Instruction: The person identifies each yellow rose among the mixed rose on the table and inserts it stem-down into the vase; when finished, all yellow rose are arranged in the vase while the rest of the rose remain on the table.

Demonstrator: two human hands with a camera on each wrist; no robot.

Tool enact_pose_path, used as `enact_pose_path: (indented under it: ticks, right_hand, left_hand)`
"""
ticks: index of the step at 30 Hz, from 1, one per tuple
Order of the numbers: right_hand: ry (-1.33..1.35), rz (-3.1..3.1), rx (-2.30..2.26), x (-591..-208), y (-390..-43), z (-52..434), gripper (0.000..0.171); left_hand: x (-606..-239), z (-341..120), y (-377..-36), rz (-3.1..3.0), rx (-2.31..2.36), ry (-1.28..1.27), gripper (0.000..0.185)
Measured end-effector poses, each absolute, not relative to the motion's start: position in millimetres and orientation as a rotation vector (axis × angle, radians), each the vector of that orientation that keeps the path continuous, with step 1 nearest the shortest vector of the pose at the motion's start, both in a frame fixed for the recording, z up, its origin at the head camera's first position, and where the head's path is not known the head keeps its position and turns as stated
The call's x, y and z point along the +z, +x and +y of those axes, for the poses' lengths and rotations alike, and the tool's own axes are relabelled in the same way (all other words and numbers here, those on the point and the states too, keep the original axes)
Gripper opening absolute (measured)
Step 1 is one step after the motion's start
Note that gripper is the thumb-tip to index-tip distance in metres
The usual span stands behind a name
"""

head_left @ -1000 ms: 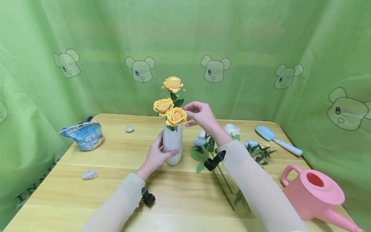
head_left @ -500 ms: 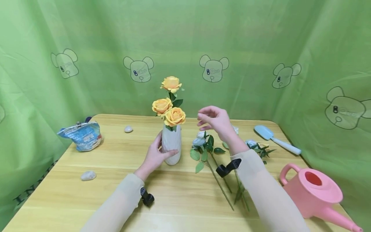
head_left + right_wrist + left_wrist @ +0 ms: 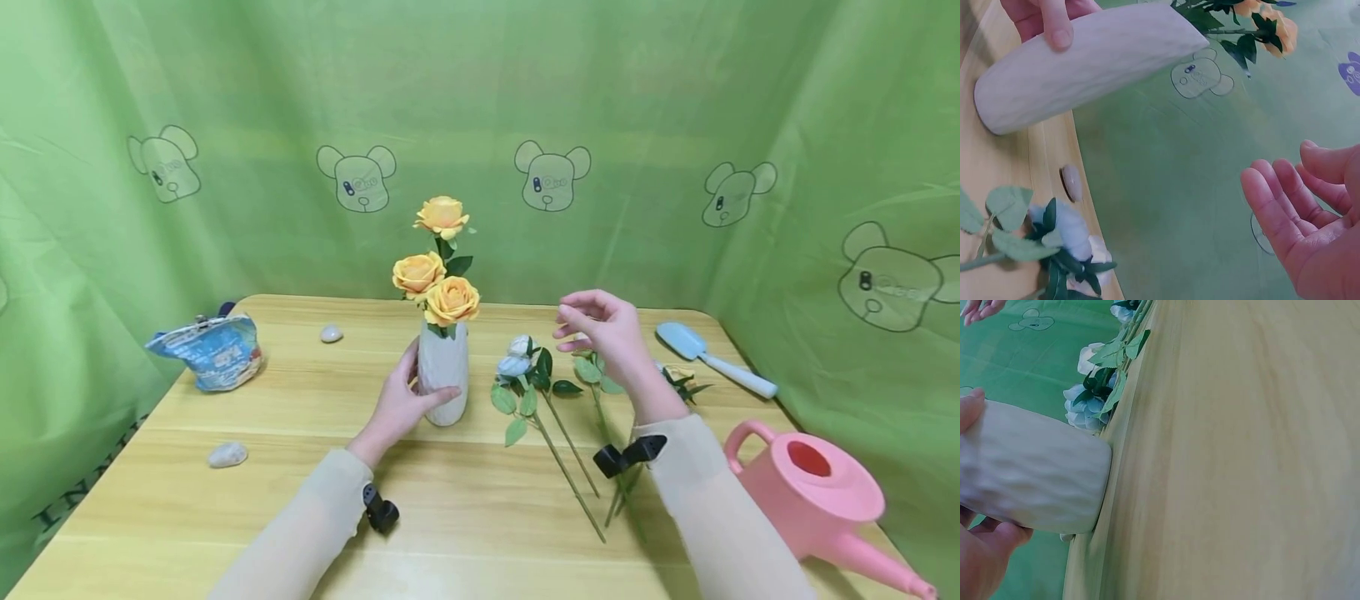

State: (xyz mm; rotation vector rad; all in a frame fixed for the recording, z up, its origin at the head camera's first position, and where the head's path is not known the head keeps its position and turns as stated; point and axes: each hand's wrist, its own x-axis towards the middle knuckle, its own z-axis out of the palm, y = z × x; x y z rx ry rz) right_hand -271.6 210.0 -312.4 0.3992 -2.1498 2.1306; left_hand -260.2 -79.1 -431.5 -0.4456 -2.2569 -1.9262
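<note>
Vase (image 3: 443,375) in left hand (image 3: 401,404) grip; right hand (image 3: 607,333) apart, empty

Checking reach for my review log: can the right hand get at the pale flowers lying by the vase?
Probably yes: the right hand hovers open just above the pale flowers, with nothing between them; the left hand holds the vase.

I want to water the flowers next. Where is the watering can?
In the head view the pink watering can stands at the table's near right corner, right of the person's right sleeve, nearer than the blue trowel.
</note>
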Motion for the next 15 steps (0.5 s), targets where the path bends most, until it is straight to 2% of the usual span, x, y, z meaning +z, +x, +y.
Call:
enact_pose_path:
  ticks: [9, 15]
  right_hand:
    - [0.249, -2.083, 2.173, -337, -246, 241, 0.025]
    - [0.130, -1.989, 2.205, -358, -230, 261, 0.020]
  left_hand:
    - [-433, -80, -261, -2.241, -1.947, -0.461, 0.093]
    - [-434, -80, -261, -2.249, -1.946, -0.461, 0.094]
